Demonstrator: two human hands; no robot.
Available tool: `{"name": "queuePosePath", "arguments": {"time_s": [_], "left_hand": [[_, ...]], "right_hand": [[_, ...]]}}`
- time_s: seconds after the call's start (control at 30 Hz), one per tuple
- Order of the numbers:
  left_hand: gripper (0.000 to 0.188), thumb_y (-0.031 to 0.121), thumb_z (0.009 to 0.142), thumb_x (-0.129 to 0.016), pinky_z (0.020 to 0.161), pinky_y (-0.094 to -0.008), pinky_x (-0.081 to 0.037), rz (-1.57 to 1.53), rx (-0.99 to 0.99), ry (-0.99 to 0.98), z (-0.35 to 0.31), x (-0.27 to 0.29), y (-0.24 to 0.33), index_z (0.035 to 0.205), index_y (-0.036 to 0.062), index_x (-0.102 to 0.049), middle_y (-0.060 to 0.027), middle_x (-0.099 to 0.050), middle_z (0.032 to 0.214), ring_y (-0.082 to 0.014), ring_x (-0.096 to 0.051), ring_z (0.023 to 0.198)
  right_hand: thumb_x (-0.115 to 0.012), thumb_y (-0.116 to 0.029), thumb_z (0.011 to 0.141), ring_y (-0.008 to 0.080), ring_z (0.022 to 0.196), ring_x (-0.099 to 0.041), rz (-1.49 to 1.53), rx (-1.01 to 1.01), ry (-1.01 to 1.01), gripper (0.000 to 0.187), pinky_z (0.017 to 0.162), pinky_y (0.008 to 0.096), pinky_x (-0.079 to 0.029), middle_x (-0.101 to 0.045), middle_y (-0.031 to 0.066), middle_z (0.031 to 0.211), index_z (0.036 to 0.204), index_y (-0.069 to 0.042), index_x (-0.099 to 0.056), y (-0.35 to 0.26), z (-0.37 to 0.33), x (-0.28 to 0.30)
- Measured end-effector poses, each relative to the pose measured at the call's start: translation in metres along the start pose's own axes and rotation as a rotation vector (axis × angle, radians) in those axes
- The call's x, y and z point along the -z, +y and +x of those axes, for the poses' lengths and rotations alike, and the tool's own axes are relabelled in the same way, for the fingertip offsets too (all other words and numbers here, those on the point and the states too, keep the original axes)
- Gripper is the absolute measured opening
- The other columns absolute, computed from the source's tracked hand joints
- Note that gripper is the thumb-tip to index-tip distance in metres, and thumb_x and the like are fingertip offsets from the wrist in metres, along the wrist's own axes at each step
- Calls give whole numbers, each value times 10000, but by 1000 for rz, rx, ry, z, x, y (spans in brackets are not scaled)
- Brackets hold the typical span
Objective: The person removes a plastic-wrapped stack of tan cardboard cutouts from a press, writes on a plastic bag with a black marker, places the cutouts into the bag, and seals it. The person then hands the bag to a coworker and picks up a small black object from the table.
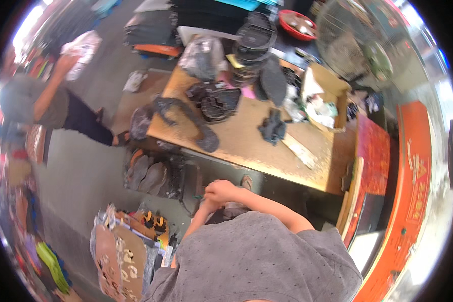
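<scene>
Hands meet low in the middle of the view, just above the person's grey shirt (pixel 259 261): the right hand (pixel 221 191) lies on top with its fingers curled shut, and the left hand (pixel 205 205) is tucked under it, mostly hidden, so how far its fingers are open cannot be told. Between them a thin dark strip (pixel 198 197) sticks out to the left; it seems pinched in the right hand, though what it is stays too small and blurred to tell. Both hands hover over the grey floor (pixel 80 176), just below the near edge of a wooden table (pixel 246 143). A long black strap (pixel 186 118) lies across the table's left end, a heap of black pieces (pixel 216 100) sits behind it, and a small dark bundle (pixel 273 127) rests near the middle. An open cardboard box (pixel 327 95) with crumpled scraps stands at the far right of the table, and a fan (pixel 355 40) rises beyond it. Dark sole-shaped pieces (pixel 153 176) are stacked on the floor under the table's left side, and cut-out cardboard sheets (pixel 121 256) lean at the lower left. Another person in a grey top (pixel 32 100) stands well apart at the far left.
</scene>
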State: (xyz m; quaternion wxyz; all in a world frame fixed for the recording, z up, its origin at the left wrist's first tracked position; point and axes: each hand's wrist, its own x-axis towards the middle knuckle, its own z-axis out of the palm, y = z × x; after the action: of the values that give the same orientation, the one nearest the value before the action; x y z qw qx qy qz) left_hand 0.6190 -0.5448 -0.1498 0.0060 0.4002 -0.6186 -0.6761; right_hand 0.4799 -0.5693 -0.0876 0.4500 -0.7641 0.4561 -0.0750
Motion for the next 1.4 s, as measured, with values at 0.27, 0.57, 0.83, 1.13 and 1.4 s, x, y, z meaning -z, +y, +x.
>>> {"name": "queuePosePath", "arguments": {"time_s": [0.27, 0.57, 0.83, 1.13, 1.4], "left_hand": [[137, 196, 912, -571, 460, -188, -383, -514, 321, 970, 28, 51, -1, 1019, 119, -607, 5, -637, 847, -55, -557, 618], [304, 220, 843, -651, 491, -218, -402, -298, 206, 367, 109, -23, 102, 1108, 84, -589, -12, -638, 860, -82, -573, 633], [592, 202, 711, -746, 801, -376, -504, 614, -338, 586, 263, -61, 205, 1257, 174, -518, -59, -429, 1307, -237, -551, 1021], [415, 129, 772, -701, 785, -380, -479, 223, -308, 656, 266, -28, 180, 1161, 73, -569, -72, -585, 1084, -268, -594, 955], [601, 213, 746, -699, 1015, -410, -376, 478, -391, 579, 189, -20, 190, 1298, 97, -490, -136, -457, 1334, -332, -422, 1234]], "right_hand": [[-588, -257, 793, 356, 846, -633, 26, -726, 442, 182, 700, 481, -504, -658, 172, 896, 889, -112, -644, 173, -211, 43], [-767, -325, 638, 319, 1107, -515, -470, -750, 648, 725, 938, 513, -379, -547, 104, 1189, 1290, -189, -481, 238, -233, 147], [-762, -367, 626, 346, 1056, -540, -273, -964, 813, 683, 900, 488, -419, -586, 123, 1118, 1234, -162, -530, 264, -292, 140], [-748, -295, 670, 349, 1090, -518, -295, -1018, 922, 625, 881, 462, -454, -534, 132, 1207, 1239, -194, -512, 303, -349, 125], [-676, -215, 767, 309, 1006, -573, -717, -983, 879, 406, 792, 437, -473, -587, 108, 1126, 1146, -150, -547, 303, -296, 193]]}}
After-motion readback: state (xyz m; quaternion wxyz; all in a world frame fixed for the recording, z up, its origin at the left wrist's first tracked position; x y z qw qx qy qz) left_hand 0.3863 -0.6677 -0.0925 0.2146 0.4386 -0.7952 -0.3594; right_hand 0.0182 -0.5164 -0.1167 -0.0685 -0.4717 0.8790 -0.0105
